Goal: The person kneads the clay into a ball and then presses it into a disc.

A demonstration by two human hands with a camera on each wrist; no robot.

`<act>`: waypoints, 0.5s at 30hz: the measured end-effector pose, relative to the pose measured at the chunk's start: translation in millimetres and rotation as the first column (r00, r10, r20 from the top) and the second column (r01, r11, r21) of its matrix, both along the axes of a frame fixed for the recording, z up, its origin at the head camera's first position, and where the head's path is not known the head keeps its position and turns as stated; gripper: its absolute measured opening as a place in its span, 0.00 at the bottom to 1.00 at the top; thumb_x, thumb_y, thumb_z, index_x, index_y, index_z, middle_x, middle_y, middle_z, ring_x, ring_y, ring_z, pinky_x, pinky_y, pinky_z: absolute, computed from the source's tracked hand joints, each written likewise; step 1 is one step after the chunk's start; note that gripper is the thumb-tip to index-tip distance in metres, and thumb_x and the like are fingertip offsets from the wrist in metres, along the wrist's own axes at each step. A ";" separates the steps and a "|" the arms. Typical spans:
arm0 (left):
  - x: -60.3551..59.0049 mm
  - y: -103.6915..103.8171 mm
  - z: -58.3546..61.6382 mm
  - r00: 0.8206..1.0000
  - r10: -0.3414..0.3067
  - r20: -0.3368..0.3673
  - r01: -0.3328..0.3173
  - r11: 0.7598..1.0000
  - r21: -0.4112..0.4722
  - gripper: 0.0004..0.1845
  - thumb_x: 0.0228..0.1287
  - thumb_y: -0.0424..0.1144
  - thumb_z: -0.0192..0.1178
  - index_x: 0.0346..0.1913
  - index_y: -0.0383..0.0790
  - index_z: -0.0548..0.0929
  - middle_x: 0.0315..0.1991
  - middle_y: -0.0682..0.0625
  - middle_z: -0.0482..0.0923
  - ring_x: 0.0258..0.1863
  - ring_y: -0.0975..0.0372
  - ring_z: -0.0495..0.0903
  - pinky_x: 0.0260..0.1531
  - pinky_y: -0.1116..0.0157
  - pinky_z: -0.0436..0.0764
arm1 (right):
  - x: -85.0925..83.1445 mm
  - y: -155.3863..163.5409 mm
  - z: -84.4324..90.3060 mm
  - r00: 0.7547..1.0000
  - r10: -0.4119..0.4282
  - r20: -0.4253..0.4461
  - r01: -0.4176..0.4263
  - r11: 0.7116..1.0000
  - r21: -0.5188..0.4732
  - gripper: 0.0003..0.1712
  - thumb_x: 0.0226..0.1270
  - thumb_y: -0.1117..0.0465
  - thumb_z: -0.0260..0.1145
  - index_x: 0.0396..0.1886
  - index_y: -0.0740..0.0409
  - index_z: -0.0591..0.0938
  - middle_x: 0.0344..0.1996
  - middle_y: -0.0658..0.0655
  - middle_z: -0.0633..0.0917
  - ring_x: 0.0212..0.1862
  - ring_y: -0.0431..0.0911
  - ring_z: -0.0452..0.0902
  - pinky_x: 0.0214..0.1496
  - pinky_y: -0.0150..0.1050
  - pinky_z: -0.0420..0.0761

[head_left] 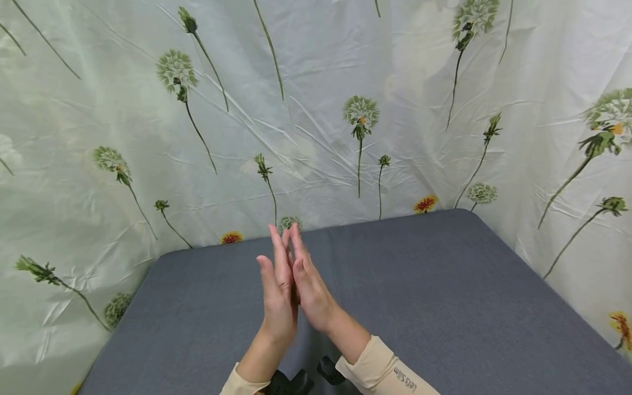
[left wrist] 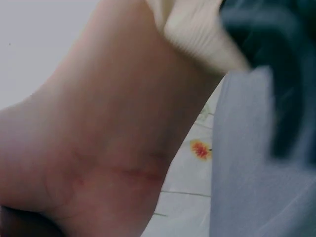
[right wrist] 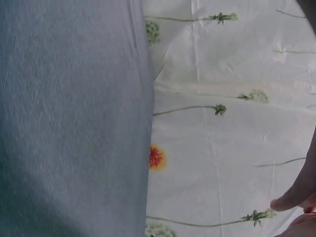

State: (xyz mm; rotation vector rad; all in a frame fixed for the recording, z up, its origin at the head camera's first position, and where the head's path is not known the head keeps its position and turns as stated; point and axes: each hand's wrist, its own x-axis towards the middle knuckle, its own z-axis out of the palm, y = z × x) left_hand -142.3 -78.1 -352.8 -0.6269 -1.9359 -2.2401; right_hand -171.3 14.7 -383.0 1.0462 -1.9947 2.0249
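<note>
My two hands are raised above the grey table [head_left: 444,296], palm pressed against palm with the fingers straight and pointing up and away from me. My left hand [head_left: 276,288] is on the left and my right hand [head_left: 311,288] on the right; neither holds anything. Cream sleeves [head_left: 380,370] cover both forearms. The left wrist view is filled by a bare wrist [left wrist: 113,138] seen close up, with a cream cuff [left wrist: 197,34] above it. A fingertip [right wrist: 296,197] shows at the lower right corner of the right wrist view.
The grey table surface [right wrist: 74,118] is bare in all views. A pale curtain printed with green dandelions and orange flowers [head_left: 345,109] hangs behind it and around both sides. Black wrist-camera mounts [head_left: 296,381] sit at the bottom edge.
</note>
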 end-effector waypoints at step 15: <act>-29.8 -7.4 7.8 0.998 -0.044 0.040 0.043 0.999 0.033 0.46 0.69 0.85 0.16 0.83 0.75 0.20 0.90 0.55 0.28 0.90 0.52 0.29 0.82 0.30 0.37 | 32.7 -2.7 13.1 0.991 -0.030 -0.132 0.025 0.999 -0.038 0.40 0.90 0.37 0.23 0.91 0.49 0.37 0.90 0.54 0.37 0.89 0.51 0.22 0.83 0.74 0.26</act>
